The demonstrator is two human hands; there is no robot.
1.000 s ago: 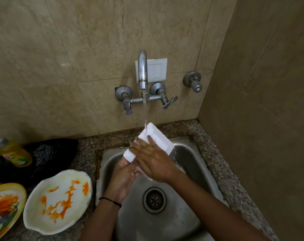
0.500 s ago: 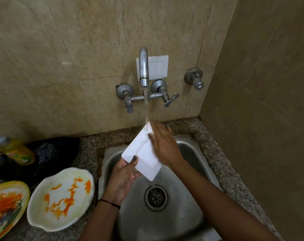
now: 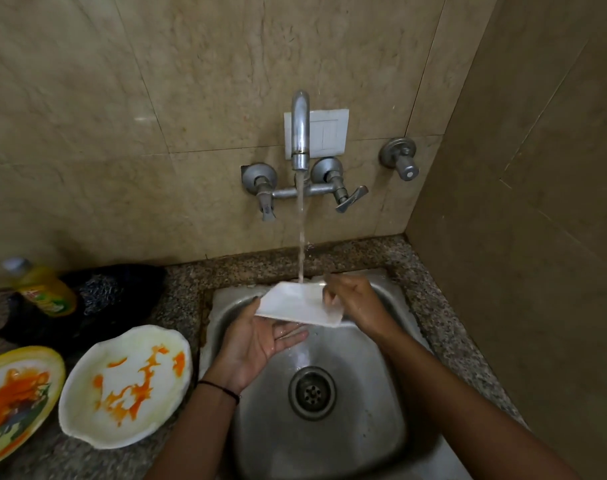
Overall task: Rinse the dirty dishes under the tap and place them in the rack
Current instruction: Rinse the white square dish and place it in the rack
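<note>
A white rectangular dish [image 3: 295, 304] lies nearly flat over the steel sink [image 3: 392, 348], right under the running stream from the tap [image 3: 300, 133]. My right hand [image 3: 355, 301] grips its right end, fingers curled over the edge. My left hand [image 3: 257, 337] is palm up beneath the dish's left side, fingers straight, thumb tip at the left corner. On the counter to the left wait a white wavy-rimmed plate [image 3: 127, 384] smeared with orange sauce and a yellow-rimmed plate [image 3: 14, 396] with orange stains. No rack is in view.
A yellow soap bottle [image 3: 45, 289] and a dark cloth with a steel scrubber [image 3: 101, 292] sit at the back left of the granite counter [image 3: 444, 323]. A tiled wall closes the right side. A second valve [image 3: 401, 159] is mounted right of the tap.
The dish has turned from tilted upright to nearly flat under the stream. My right hand slid from its face to its right end; my left hand opened beneath it.
</note>
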